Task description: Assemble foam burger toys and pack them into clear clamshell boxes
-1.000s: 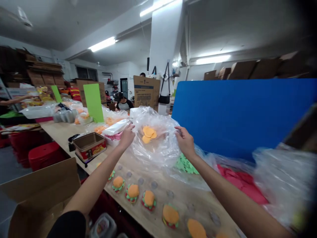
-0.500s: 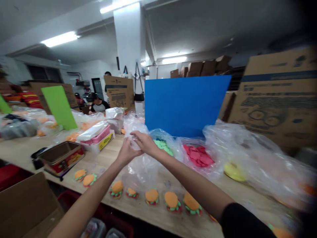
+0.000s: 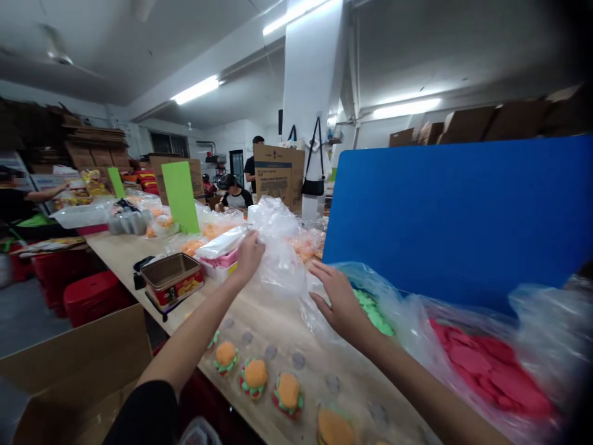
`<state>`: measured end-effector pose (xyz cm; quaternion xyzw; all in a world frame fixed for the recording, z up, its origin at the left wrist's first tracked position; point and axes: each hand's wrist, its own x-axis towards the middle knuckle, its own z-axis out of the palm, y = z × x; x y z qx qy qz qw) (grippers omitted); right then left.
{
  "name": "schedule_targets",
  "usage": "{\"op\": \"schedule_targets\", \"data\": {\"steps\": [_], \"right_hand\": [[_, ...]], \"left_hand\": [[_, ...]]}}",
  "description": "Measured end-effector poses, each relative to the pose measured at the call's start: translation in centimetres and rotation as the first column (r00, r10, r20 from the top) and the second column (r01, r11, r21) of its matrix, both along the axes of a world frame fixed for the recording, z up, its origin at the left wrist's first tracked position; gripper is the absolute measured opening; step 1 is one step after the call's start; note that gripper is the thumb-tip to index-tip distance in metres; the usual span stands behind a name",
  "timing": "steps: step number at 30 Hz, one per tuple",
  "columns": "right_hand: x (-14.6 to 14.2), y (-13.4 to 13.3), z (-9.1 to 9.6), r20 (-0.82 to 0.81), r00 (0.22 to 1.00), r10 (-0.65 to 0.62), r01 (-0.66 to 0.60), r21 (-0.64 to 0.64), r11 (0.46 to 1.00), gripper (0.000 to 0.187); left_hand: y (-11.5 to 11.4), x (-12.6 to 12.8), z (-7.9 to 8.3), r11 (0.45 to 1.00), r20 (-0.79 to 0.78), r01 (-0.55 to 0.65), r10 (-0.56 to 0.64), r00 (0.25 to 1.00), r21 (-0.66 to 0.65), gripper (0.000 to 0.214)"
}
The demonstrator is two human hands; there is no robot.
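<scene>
My left hand (image 3: 250,254) is closed on the near left side of a crumpled clear plastic bag (image 3: 280,262), which bulges upward beyond it. To the right, my right hand (image 3: 338,300) is open with its fingers apart, and nothing shows in it. It hovers by a plastic bag of light green foam-like pieces (image 3: 374,312). Along the table's front edge sits a row of toy burgers (image 3: 254,375) with orange tops, green frills and red layers. Behind that row lie several small clear discs (image 3: 299,360).
A blue panel (image 3: 454,222) stands upright at the right, behind a bag of red pieces (image 3: 495,374). An oblong tin (image 3: 173,287) and a pink box (image 3: 220,259) are on the left. Co-workers (image 3: 236,196) sit farther back. An open carton (image 3: 78,352) stands at lower left.
My hands have moved apart: the right has come off the bag and opened, the left stays at the bag. The view has swung left, so everything appears farther right.
</scene>
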<state>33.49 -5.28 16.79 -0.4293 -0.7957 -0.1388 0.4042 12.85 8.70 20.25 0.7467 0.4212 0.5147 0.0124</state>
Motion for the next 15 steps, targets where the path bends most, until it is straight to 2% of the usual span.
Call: {"op": "schedule_targets", "data": {"steps": [4,7,9,11,15], "right_hand": [[3.3,0.8,-1.9,0.008,0.998,-0.062,0.062,0.002,0.998,0.045],[5.7,1.2,-3.5,0.019,0.993,-0.114,0.113,0.006,0.994,0.046],[7.1,1.0,-4.8,0.031,0.987,-0.158,0.158,-0.012,0.987,0.046],[8.4,0.4,-5.9,0.045,0.977,-0.208,0.210,-0.055,0.976,0.046],[10.9,-2.2,-7.4,0.064,0.955,-0.290,0.297,-0.145,0.944,0.042]], "left_hand": [[7.1,-3.8,3.1,0.972,0.027,-0.230,0.229,0.973,0.052,0.032],[11.8,-6.0,3.9,0.919,0.032,-0.391,0.392,0.919,-0.053,0.033],[14.1,-7.1,3.2,0.883,0.019,-0.441,0.450,0.893,-0.160,0.034],[15.6,-7.9,1.7,0.854,-0.002,-0.449,0.465,0.885,-0.261,0.038],[16.9,-8.7,-1.6,0.783,-0.064,-0.463,0.483,0.873,-0.416,0.053]]}}
